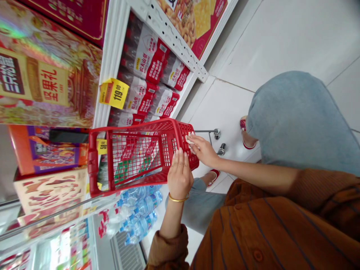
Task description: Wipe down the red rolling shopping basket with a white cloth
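A red plastic shopping basket [165, 125] with mesh sides stands in front of me, seen sideways in the tilted picture. My left hand [180, 172], with a gold bracelet [178, 198] on its wrist, rests on the basket's near rim with fingers stretched out. Beside it, my right hand [204, 150] pinches a crumpled white tissue or cloth [191, 140] against the basket's outer end wall. The palm side of both hands is hidden.
Shelves hold packed bottles with red labels [163, 63] and gift boxes [47, 75]. A yellow price tag [114, 93] hangs from the shelf edge. Blue-labelled water bottles [142, 213] stand past the basket. Small wheels [216, 134] rest on the tiled floor [303, 41].
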{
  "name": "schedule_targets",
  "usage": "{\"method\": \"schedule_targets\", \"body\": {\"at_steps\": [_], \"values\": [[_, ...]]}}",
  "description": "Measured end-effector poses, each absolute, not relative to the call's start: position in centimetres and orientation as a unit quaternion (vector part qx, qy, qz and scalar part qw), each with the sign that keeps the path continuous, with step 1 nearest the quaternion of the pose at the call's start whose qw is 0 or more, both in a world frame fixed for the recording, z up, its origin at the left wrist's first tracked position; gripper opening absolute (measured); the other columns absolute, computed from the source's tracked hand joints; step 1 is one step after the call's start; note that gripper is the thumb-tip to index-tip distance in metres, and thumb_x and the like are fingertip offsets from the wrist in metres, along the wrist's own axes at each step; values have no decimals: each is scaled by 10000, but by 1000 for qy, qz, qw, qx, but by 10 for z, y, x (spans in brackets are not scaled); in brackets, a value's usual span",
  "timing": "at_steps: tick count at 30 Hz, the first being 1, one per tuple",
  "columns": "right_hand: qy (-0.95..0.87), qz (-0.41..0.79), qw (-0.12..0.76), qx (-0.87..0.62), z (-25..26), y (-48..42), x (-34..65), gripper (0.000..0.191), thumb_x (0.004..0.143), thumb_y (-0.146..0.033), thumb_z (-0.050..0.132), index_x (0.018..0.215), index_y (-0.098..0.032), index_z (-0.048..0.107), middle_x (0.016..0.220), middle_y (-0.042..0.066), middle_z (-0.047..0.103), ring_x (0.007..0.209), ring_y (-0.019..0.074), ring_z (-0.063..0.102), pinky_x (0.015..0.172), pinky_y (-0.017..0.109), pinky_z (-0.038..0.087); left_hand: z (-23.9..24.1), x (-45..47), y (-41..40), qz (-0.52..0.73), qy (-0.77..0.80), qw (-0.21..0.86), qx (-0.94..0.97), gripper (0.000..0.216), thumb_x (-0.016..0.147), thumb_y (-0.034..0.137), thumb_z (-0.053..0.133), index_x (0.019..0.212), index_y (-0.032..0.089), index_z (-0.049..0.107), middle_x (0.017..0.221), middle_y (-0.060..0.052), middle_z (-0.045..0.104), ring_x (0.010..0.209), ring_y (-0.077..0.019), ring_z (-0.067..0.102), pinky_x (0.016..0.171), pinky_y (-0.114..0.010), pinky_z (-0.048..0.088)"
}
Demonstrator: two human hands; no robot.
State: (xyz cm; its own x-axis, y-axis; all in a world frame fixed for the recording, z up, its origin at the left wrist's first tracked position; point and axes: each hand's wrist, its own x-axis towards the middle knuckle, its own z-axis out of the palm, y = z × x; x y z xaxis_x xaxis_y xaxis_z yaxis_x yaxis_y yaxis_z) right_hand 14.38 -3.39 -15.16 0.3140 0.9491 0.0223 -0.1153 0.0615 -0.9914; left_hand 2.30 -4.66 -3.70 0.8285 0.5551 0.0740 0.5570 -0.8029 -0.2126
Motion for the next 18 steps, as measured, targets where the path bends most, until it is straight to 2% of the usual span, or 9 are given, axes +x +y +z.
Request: {"method": "schedule_targets", "body": {"at_steps": [4,9,13,18], "values": [[-320,421,632,-567,-159,-20,155,322,878,-250,498,1157,-224,655,1206,69,658,1150,209,595,1043,424,447,-32,24,-47,16,-301,104,-948,665,854,-17,384,1485,102,209,1467,-210,359,1395,-274,296,1086,-495,424],[-299,455,626,-559,-178,16,154,365,930,-343,431,1228,-231,609,1309,59,597,1273,208,503,1119,453,354,-22,24,-46,58,-297,72,-950,667,876,-11,366,1497,130,169,1503,-181,296,1419,-276,219,1097,-500,412],[-357,450,612,-543,-187,14,142,412,949,-282,372,1316,-206,544,1407,70,507,1362,180,394,1169,421,270,-25,19,-46,54,-289,68,-953,674,878,-23,352,1500,114,132,1510,-200,265,1421,-292,193,1086,-512,420],[-381,438,605,-545,-187,-7,134,456,929,-186,369,1366,-225,494,1427,62,484,1376,182,372,1161,439,289,-31,16,-46,33,-290,66,-954,672,874,-24,356,1497,103,140,1493,-218,302,1410,-292,226,1078,-502,430]]}}
